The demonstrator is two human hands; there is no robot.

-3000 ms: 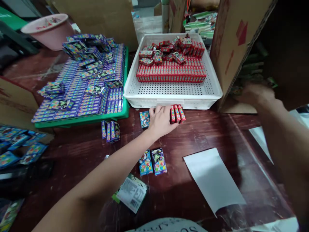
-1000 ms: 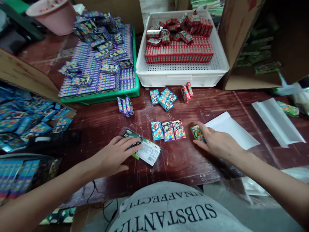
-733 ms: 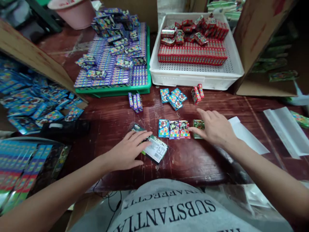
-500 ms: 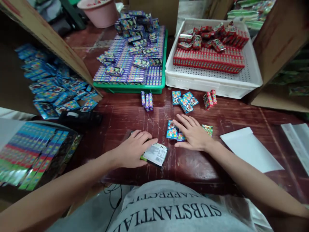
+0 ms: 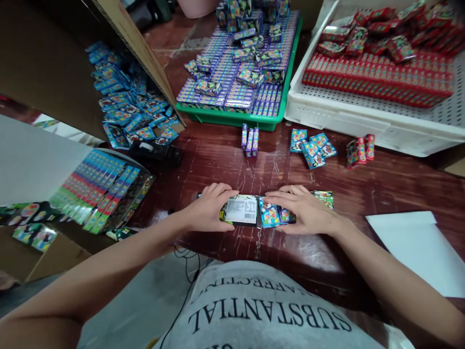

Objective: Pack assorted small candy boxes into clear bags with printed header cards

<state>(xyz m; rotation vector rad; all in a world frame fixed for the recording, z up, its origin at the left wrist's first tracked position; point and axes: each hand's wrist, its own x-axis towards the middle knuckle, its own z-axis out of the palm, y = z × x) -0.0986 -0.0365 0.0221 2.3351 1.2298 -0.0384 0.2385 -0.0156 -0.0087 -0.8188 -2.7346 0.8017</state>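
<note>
My left hand (image 5: 208, 209) is closed around the left part of a flat dark box (image 5: 241, 211), fingers at its far edge and thumb at its near edge. A white label with a barcode faces up on it. My right hand (image 5: 307, 211) spans a row of small printed candy-style boxes, fingers on the far side and thumb on the near side. In that row a blue box (image 5: 269, 213) nearly meets the dark box, a purple box (image 5: 286, 216) shows beneath my fingers, and a green box (image 5: 324, 198) sticks out at the right. My palm hides the rest.
Beyond my hands lie small purple boxes (image 5: 250, 141), blue boxes (image 5: 313, 154) and red boxes (image 5: 356, 152). Behind them stand a green tray (image 5: 232, 118) and a white crate (image 5: 348, 127). A carton of blue boxes (image 5: 127, 104) is at left, a white sheet (image 5: 417, 247) at right.
My left hand has turned the labelled box straight, bringing it in line with the small boxes. My right hand has closed around the row. The camera view has shifted.
</note>
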